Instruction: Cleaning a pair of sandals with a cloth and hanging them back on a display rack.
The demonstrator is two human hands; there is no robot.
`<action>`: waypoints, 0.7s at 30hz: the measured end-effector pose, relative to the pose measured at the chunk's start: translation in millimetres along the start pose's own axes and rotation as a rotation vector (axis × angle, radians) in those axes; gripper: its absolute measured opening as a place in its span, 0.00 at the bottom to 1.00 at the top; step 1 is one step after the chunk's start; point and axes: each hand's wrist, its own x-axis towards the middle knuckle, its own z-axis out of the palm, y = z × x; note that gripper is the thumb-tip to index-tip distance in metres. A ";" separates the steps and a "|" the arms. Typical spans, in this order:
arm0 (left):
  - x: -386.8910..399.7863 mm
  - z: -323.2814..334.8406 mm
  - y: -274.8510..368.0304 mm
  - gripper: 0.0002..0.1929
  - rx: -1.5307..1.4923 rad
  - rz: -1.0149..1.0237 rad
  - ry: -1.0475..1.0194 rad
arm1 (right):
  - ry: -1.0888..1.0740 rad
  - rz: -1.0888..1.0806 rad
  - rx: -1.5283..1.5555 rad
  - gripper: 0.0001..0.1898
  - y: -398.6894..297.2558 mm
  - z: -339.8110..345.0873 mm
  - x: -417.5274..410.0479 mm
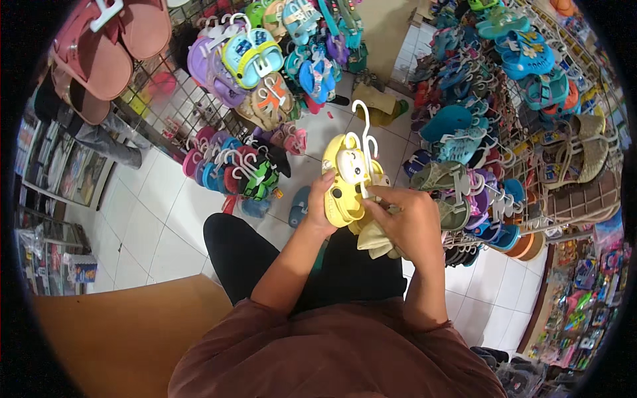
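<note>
A pair of yellow children's clogs (343, 199) with a white animal-face ornament is held up above my lap. My left hand (321, 206) grips the outer side of the nearer clog, thumb on its upper. A white plastic shoe hanger (367, 129) rises between the two clogs, its hook pointing up. The fingertips of my right hand (410, 219) pinch the hanger's lower end. A pale yellow cloth (375, 241) is bunched under the right hand; whether that hand also holds it is hidden. The second clog is mostly covered by the first clog and my right hand.
Wire racks of hanging children's sandals (254, 57) stand at the left front, with more sandals (453, 124) on the right. A brown panel (134, 338) lies at lower left. On the tiled floor (149, 219) rests a blue slipper (299, 205). Someone's trouser leg (109, 142) shows behind the left rack.
</note>
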 end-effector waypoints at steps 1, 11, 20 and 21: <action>-0.1 -2.3 2.4 0.35 0.003 0.010 0.005 | 0.011 -0.016 -0.021 0.11 -0.8 1.9 2.4; -2.8 -6.5 26.0 0.30 0.084 0.098 0.249 | -0.068 -0.185 -0.186 0.10 -9.3 25.8 22.6; -9.2 -11.6 46.5 0.32 -0.014 0.223 0.344 | -0.074 -0.190 0.091 0.15 -18.0 28.7 26.3; -8.9 -9.5 48.3 0.33 -0.015 0.225 0.311 | -0.073 -0.188 0.091 0.15 -19.6 26.6 27.6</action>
